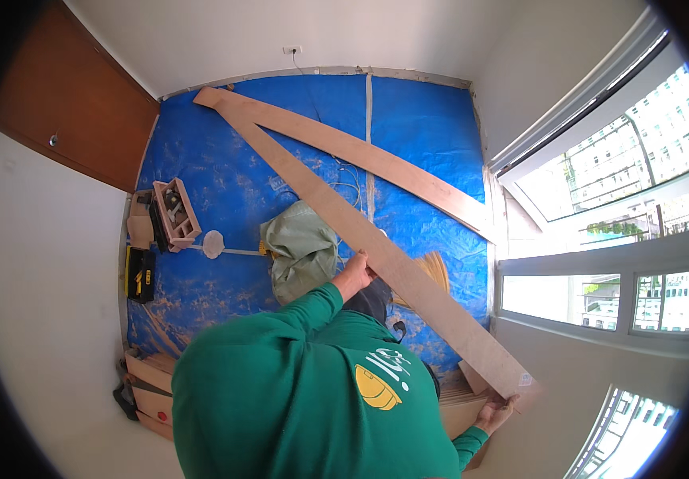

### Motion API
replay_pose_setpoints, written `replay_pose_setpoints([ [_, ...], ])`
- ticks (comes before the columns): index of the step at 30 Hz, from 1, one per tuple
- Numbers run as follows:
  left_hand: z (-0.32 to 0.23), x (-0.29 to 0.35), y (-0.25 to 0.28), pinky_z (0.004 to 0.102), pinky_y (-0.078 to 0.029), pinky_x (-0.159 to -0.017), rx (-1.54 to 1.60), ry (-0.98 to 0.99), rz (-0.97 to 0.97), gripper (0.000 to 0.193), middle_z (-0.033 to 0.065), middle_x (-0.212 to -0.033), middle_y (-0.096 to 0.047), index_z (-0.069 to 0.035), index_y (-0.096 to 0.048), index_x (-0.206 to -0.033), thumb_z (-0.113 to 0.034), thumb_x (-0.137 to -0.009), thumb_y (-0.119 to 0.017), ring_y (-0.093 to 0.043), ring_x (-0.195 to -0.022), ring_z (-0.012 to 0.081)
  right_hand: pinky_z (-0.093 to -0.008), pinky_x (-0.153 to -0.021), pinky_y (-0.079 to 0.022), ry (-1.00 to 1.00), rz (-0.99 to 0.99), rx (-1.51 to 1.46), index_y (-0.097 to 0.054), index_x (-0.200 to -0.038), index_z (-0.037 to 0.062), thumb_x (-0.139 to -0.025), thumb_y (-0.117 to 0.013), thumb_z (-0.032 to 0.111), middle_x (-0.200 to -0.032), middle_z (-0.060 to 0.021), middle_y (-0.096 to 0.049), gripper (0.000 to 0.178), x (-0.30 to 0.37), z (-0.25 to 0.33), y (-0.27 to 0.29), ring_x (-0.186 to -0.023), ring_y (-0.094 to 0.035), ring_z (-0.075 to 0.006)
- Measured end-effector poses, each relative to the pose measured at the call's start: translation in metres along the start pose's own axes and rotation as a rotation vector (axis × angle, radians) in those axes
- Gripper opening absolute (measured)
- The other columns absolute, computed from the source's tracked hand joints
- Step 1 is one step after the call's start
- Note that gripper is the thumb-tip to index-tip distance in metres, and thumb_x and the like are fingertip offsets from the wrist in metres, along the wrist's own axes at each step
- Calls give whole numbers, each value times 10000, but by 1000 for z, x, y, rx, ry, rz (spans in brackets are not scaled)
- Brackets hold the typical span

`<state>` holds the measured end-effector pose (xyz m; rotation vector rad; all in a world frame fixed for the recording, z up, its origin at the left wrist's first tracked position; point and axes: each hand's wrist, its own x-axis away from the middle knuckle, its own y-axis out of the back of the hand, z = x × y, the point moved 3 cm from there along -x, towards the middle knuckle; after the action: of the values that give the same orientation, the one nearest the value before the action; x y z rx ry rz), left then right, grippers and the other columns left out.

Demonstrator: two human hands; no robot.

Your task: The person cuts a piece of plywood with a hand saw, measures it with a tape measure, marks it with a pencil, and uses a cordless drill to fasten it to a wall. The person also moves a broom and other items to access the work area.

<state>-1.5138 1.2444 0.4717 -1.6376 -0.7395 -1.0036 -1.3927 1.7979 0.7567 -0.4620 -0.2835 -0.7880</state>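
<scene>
A long, thin wooden plank [408,279] runs diagonally in front of me, from the far left down to the near right. My left hand [355,274] is closed on its near edge around mid-length. With fingers wrapped at its near right end, beside a small label, my right hand [494,414] grips the same plank. The plank's far end overlaps a second wooden plank [392,166], which lies across the blue floor sheet [225,172]. Beyond my left hand is a crumpled grey-green cloth [304,251]. Broom bristles [434,273] show beside the held plank, partly hidden by it.
An open wooden tool tote [177,214] and a black and yellow toolbox [140,275] stand along the left wall. More boards [150,387] lie at the lower left, others [462,407] at the lower right. Windows [564,299] line the right; a brown door [73,96] is at left.
</scene>
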Motion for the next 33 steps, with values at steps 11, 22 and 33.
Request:
replay_pose_setpoints([
  [11, -299, -222, -234, 470, -588, -910, 148, -150, -20, 360, 70, -1243, -673, -158, -602, -1353, -453, -1152, -555, -664, -1098, 271, -480, -1186, -474, -283, 391, -4, -580, -1475, 25, -1132, -623, 350, -1445, -151, -676, 474, -206, -83, -466, -1334, -644, -273],
  [22, -375, -176, -229, 454, -545, -990, -681, -113, -133, 701, 92, -1529, -606, -200, -312, -1718, -464, -1132, -592, -670, -1210, 287, -573, -1246, -372, -632, 360, 153, -532, -1506, 112, -1106, -660, 378, -1516, -149, -608, 497, -385, -260, -664, -1475, -518, -339],
  [33, -120, 52, 32, 443, -558, -899, -20, -248, -454, 704, 147, -1623, -500, -142, -300, -1723, -460, -1148, -553, -649, -1138, 280, -562, -1173, -477, -581, 747, 883, -281, -1720, 97, -1145, -526, 387, -1687, -171, -443, 690, -399, -240, -690, -1438, -577, -361],
])
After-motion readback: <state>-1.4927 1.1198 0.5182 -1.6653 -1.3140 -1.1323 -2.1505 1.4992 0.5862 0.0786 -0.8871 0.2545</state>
